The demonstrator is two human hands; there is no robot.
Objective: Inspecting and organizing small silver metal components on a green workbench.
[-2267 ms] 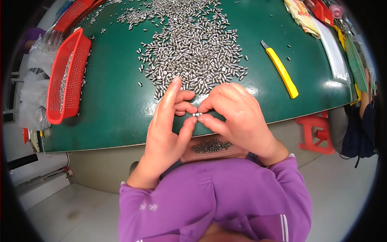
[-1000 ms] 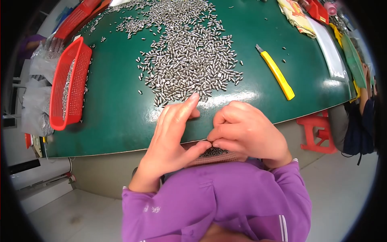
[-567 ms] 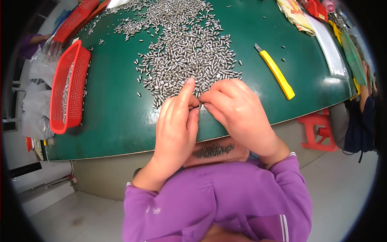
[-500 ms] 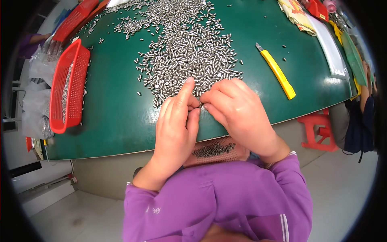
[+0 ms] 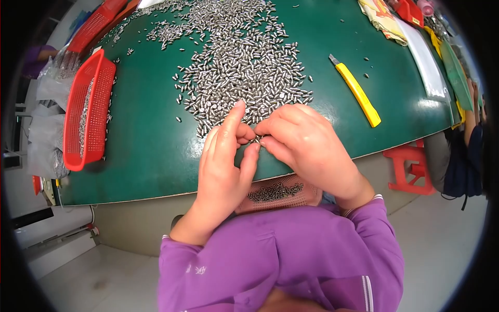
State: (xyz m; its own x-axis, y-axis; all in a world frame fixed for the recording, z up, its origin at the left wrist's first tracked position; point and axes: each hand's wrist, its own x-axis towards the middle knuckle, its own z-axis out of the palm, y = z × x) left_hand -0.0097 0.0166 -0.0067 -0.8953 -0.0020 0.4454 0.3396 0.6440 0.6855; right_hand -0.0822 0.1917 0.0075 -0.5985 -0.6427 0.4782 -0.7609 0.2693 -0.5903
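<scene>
A large heap of small silver metal pins [image 5: 244, 67], short and rounded at the ends, spreads over the green table [image 5: 145, 130]. At its near edge my two hands meet fingertip to fingertip. My left hand [image 5: 221, 156] has its index finger stretched forward, while the thumb and another finger close on small metal pins [image 5: 255, 139]. From the other side my right hand [image 5: 304, 138] pinches at the same pins with thumb and index finger. The fingers partly cover these pins, so how many there are cannot be made out. Below the table edge, a pink mesh basket [image 5: 311, 197] holds many similar pins.
A yellow utility knife [image 5: 357, 93] lies right of the heap, blade exposed. To the left stands a red plastic basket [image 5: 106, 88] with pins inside, beside clear plastic bags [image 5: 49, 127]. Clear plastic sheeting [image 5: 423, 62] and a patterned cloth [image 5: 383, 21] lie far right. A red stool [image 5: 410, 169] stands below.
My joined fingertips have shifted slightly left and nearer to me. My left thumb and index finger have spread farther apart, and the pins between the fingertips show more clearly.
</scene>
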